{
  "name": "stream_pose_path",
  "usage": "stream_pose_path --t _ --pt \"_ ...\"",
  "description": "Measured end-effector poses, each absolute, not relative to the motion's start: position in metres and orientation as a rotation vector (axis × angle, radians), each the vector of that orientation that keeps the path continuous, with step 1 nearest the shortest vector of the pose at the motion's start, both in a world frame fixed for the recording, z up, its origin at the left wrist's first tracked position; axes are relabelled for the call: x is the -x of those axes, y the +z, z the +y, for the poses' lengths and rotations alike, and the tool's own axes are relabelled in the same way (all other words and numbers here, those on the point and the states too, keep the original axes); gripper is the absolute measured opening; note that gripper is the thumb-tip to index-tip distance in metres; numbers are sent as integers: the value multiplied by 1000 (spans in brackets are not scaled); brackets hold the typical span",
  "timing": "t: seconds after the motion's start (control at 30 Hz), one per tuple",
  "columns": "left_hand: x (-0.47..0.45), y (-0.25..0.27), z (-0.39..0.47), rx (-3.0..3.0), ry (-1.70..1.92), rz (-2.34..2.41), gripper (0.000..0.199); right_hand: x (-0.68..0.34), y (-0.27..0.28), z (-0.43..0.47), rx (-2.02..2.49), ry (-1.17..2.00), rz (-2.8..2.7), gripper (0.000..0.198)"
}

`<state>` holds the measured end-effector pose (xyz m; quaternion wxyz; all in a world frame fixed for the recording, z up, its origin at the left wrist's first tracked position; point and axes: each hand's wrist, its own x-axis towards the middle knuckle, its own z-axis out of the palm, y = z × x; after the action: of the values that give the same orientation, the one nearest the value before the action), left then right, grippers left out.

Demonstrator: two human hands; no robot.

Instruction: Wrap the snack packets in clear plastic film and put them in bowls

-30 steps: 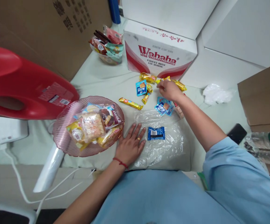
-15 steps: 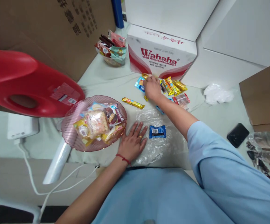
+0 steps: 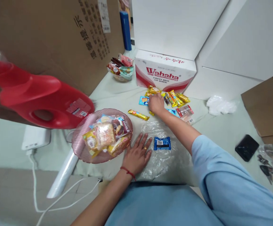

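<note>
My left hand (image 3: 138, 154) lies flat with fingers spread on a crumpled clear plastic bag (image 3: 155, 171), beside the pink glass bowl (image 3: 79, 153) of wrapped snacks. A small blue packet (image 3: 162, 143) rests on the plastic to its right. My right hand (image 3: 156, 104) reaches into the loose snacks, fingers curled downward; the hand hides what they grip, if anything. By its fingertips are a light blue packet (image 3: 143, 100) and a gold-wrapped snack (image 3: 154, 90). To its right lie several yellow snack bars (image 3: 174, 98), and nearer me one yellow bar (image 3: 138, 114) lies alone.
Behind the snacks stands a Wahaha water carton (image 3: 166, 73), with a small snack-filled bowl (image 3: 122, 75) to its left. A large red jug (image 3: 49, 100) and a white power bank (image 3: 36, 138) are at left. At right are crumpled white plastic (image 3: 221, 105) and a black case (image 3: 247, 147).
The view has tilted up slightly, so everything appears lower. My right hand stays among the snacks, its fingers nearer the light blue packet. My left hand remains flat on the plastic.
</note>
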<state>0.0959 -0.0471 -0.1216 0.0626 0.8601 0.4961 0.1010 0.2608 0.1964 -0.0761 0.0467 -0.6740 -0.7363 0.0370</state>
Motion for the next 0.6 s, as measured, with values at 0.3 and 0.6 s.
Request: stream_pose_path --t 0.3,0.6 --pt "-98 -121 -47 -2527 297 1482 55 -259 -85 221 2047 281 -2274 55" --pt "-97 -121 -46 -2545 298 1468 56 -272 -49 193 1804 481 -2265 33"
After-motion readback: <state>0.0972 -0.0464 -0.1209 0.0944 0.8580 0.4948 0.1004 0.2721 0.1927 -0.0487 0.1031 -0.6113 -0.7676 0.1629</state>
